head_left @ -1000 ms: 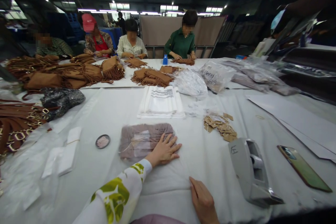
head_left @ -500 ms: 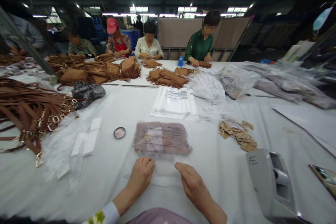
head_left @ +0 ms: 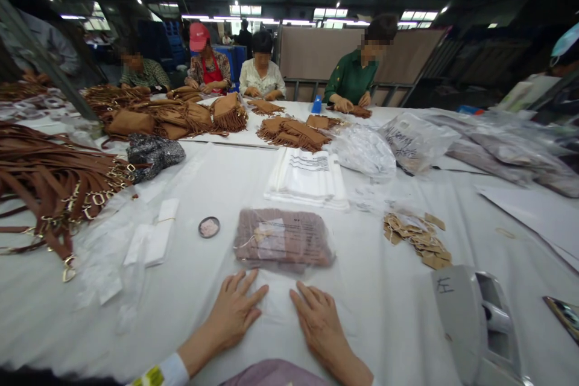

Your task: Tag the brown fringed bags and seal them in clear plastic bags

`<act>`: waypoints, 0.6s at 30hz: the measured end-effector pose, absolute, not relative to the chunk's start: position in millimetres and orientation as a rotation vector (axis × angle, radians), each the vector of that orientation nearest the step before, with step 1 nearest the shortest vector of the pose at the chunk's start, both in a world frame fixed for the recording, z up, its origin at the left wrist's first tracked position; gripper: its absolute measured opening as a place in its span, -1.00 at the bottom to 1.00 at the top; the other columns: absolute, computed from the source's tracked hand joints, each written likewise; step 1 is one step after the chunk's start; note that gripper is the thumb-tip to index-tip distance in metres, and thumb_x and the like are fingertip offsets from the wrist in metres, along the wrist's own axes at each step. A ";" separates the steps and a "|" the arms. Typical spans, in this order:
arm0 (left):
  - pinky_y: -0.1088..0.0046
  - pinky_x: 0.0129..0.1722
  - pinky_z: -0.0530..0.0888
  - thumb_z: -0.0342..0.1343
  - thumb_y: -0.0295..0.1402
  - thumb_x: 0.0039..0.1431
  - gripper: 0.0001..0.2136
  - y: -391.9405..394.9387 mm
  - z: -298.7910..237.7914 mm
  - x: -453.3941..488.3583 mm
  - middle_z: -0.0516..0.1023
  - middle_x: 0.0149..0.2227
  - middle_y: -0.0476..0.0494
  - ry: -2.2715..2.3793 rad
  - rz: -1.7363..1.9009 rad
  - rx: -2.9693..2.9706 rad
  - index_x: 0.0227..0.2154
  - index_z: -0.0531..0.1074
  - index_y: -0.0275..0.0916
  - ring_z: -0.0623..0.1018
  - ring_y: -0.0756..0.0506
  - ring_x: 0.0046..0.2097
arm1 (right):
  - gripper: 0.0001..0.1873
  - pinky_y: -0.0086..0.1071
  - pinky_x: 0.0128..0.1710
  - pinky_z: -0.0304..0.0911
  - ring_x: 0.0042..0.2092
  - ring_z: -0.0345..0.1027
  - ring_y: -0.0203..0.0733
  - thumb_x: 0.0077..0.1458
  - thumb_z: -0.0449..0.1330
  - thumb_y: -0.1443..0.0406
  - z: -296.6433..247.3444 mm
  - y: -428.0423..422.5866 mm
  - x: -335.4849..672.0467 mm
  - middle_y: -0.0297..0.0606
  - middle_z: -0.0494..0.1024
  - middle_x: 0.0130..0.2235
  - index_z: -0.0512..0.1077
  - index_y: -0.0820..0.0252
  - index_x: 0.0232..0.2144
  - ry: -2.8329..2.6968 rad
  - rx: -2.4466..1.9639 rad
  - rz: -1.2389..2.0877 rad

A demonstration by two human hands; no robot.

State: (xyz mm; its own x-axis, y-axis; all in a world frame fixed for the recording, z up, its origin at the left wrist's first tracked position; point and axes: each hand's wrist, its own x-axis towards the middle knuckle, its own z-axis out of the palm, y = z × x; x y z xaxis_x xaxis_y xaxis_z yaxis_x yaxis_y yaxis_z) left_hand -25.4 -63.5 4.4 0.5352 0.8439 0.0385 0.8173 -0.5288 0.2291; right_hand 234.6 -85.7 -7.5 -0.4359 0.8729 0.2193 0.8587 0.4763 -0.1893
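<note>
In front of me lies a brown bag in a clear plastic bag [head_left: 312,241] with printed text; a white slip and a tan tag show through the plastic. My left hand [head_left: 235,310] rests palm down with spread fingers on the left side of the plastic bag's loose flap. On the flap's right side, my right hand [head_left: 319,319] lies flat with its fingers stretched out. Neither hand grips anything. Just beyond the bagged item is a stack of white printed plastic bags [head_left: 307,178].
Tan hang tags [head_left: 418,241] and a grey tape dispenser [head_left: 474,319] are on the right. Left are a small round dish [head_left: 208,227], white paper slips [head_left: 154,235] and brown straps [head_left: 58,187]. Several people work across the table around fringed bags [head_left: 292,132].
Both hands have flattened and spread their fingers on the plastic flap, where they were more cupped before. The view has shifted slightly.
</note>
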 end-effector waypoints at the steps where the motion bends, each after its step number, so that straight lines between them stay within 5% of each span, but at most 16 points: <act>1: -0.10 0.06 0.30 0.04 -0.24 0.21 -0.53 -69.6 3.1 -35.7 0.21 0.27 -0.14 1.362 0.218 2.571 0.18 0.18 0.16 0.30 -0.35 0.16 | -0.57 -0.16 -0.06 0.29 0.01 0.33 -0.05 0.14 0.07 0.39 -5.8 -97.3 242.8 -0.19 0.43 0.12 0.37 0.02 0.06 -2.460 -1.420 0.134; 6: 0.22 0.12 0.36 -0.19 -0.56 0.23 -0.46 -76.4 -4.0 -110.9 0.33 0.20 -0.14 1.256 0.353 2.508 0.25 0.10 -0.02 0.36 -0.12 0.15 | -0.55 -0.28 -0.04 0.34 -0.05 0.42 -0.17 0.26 -0.05 0.33 -4.6 -123.3 320.4 -0.19 0.55 -0.03 0.23 0.10 0.18 -2.256 -1.398 0.163; 10: 0.13 0.19 0.29 -0.12 -0.58 0.18 -0.37 -52.2 -5.8 -149.2 0.01 0.35 -0.18 1.307 0.267 2.656 0.29 -0.02 -0.04 0.20 -0.20 0.27 | -0.50 -0.20 -0.09 0.35 0.02 0.39 -0.07 0.24 -0.03 0.31 -14.1 -102.9 382.5 -0.09 0.46 0.09 0.18 0.11 0.23 -2.324 -1.483 -0.185; 14: 0.02 0.24 0.19 0.06 -0.53 0.08 -0.29 -19.6 -10.2 -135.2 -0.06 0.37 -0.18 1.109 0.160 2.813 0.29 0.00 0.00 0.10 -0.28 0.32 | -0.52 -0.21 -0.04 0.31 0.12 0.31 -0.09 0.24 -0.04 0.36 -21.3 -74.2 386.8 -0.08 0.38 0.16 0.24 0.09 0.20 -2.540 -1.379 -0.269; 18: -0.05 0.26 0.10 0.03 -0.54 0.11 -0.31 2.7 -15.6 -117.1 -0.04 0.37 -0.12 0.897 0.122 2.914 0.27 0.02 0.09 0.02 -0.27 0.35 | -0.53 -0.17 0.03 0.25 0.18 0.24 -0.09 0.23 -0.04 0.39 -15.2 -56.3 367.2 -0.10 0.36 0.18 0.26 0.08 0.17 -2.631 -1.233 -0.260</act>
State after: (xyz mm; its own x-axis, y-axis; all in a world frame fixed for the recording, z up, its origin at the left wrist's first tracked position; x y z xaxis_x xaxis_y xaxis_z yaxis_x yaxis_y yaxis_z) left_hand -117.1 2.7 -15.6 0.8245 0.5637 0.0495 0.5566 -0.8236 0.1091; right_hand 367.2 -56.3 -15.2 -0.6220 0.7331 0.2750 0.7728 0.6313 0.0650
